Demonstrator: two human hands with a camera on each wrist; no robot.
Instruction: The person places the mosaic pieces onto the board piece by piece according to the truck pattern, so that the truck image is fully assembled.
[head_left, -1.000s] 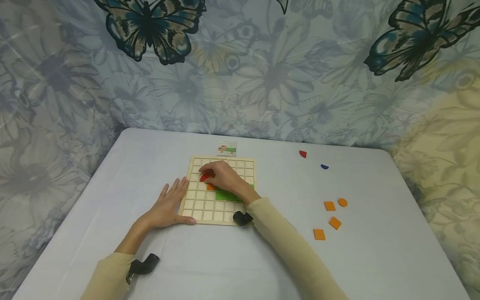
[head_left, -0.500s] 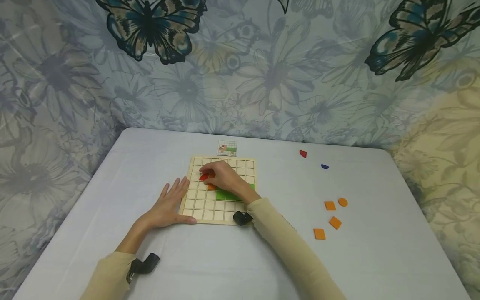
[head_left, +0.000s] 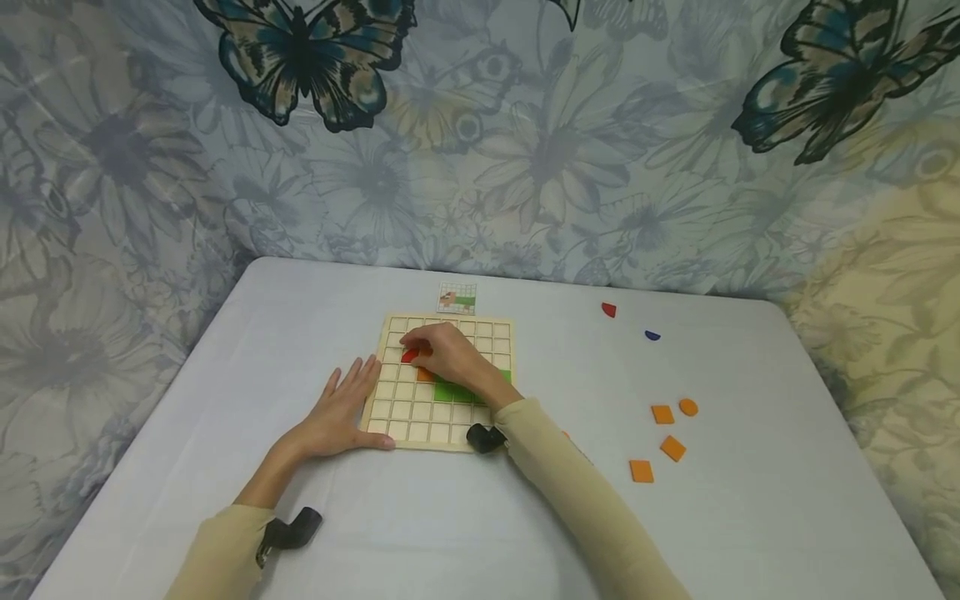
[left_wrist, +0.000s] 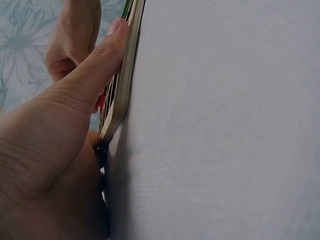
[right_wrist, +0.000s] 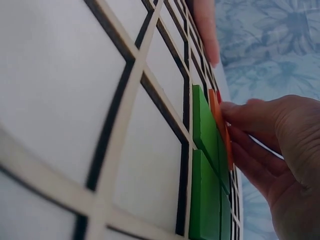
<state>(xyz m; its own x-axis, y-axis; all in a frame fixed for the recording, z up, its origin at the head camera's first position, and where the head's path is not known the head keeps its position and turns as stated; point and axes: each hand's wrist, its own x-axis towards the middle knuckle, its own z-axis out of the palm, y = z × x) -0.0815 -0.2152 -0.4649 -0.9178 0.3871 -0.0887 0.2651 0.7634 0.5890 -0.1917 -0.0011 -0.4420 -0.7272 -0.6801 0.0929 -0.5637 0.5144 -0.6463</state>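
A wooden grid board (head_left: 400, 412) lies on the white table. My left hand (head_left: 333, 417) is spread at its left side, fingertips on the left edge and thumb at the front left corner. My right hand (head_left: 450, 354) reaches over the board and pinches a small red tile (head_left: 409, 356) with a curved edge at the left part of the grid. Just below it an orange tile (head_left: 425, 375) sits in the grid, next to several green tiles (head_left: 453, 392) partly covered by my right hand and wrist. In the right wrist view, the thumb (right_wrist: 237, 112) is beside the orange tile.
A small printed pattern card (head_left: 457, 297) lies behind the board. At the right lie a red quarter-circle tile (head_left: 609, 310), a blue half-round tile (head_left: 652, 336), an orange round tile (head_left: 688, 407) and several orange square tiles (head_left: 641, 472). A patterned cloth wall (head_left: 555, 167) stands behind the table.
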